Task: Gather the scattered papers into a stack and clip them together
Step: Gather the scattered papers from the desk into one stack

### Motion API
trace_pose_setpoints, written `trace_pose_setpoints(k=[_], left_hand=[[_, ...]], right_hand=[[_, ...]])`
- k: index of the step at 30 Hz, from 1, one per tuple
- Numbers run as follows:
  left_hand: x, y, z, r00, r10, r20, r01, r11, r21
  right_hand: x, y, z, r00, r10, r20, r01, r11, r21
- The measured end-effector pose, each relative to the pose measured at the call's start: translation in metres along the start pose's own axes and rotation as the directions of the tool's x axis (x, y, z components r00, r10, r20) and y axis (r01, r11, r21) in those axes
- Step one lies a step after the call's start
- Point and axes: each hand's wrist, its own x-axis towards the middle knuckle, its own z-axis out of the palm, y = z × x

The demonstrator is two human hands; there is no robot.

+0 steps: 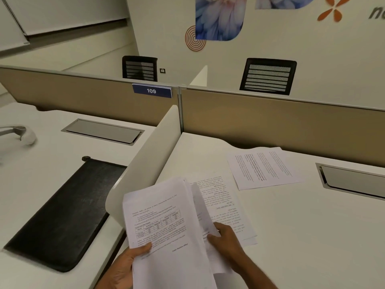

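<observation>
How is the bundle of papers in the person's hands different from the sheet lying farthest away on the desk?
The held bundle is many sheets, lifted off the desk and gripped by the left hand and right hand; the far sheet lies flat and untouched. The bundle's top page shows a table; the far sheet shows only text blocks. Both are white printed paper.

Left hand [127, 265] and right hand [226, 239], fingers curled in grip
</observation>
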Motion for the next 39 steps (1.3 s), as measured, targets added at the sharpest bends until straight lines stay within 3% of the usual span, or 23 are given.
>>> trace_pose_setpoints(k=[4,8,11,17,25,31,33,35,37,39], left_hand=[[-0.006,-0.005,0.008,1.0,-0.013,0.025,0.014,0.999,-0.043],[-0.003,-0.011,0.025,0.999,0.014,0.037,-0.011,0.997,-0.079],[0.0,-0.014,0.043,0.999,0.028,0.019,-0.028,0.999,-0.019],[0.004,-0.018,0.071,0.992,0.0,0.13,0.003,1.0,-0.021],[0.023,-0.019,0.08,0.994,-0.004,0.112,-0.02,0.978,0.209],[0.033,-0.017,0.08,0.995,-0.021,0.094,0.011,0.994,0.11],[0.038,-0.011,0.075,0.996,-0.002,0.089,-0.004,0.997,0.072],[0.041,-0.004,0.072,0.997,0.011,0.078,-0.015,0.999,0.05],[0.044,0.0,0.068,0.998,0.037,0.06,-0.039,0.999,0.032],[0.047,0.003,0.065,0.998,0.045,0.037,-0.045,0.999,0.011]], right_hand=[[-0.011,0.007,-0.039,0.997,0.045,0.058,-0.06,0.96,0.275],[-0.023,0.01,-0.068,0.987,0.027,0.159,-0.085,0.922,0.378],[-0.028,0.01,-0.081,0.984,0.016,0.175,-0.078,0.931,0.357],[-0.03,0.007,-0.087,0.976,0.01,0.217,-0.09,0.928,0.361],[-0.019,0.015,-0.086,0.966,-0.02,0.259,-0.07,0.94,0.334],[-0.006,0.004,-0.08,0.981,0.052,0.185,-0.106,0.95,0.294],[0.007,0.007,-0.081,0.986,0.124,-0.116,-0.1,0.976,0.194],[0.022,0.012,-0.085,0.906,0.073,-0.416,-0.123,0.988,-0.096],[0.034,0.017,-0.086,0.895,0.011,-0.447,-0.201,0.903,-0.38],[0.039,0.013,-0.081,0.915,0.047,-0.402,-0.284,0.781,-0.556]])
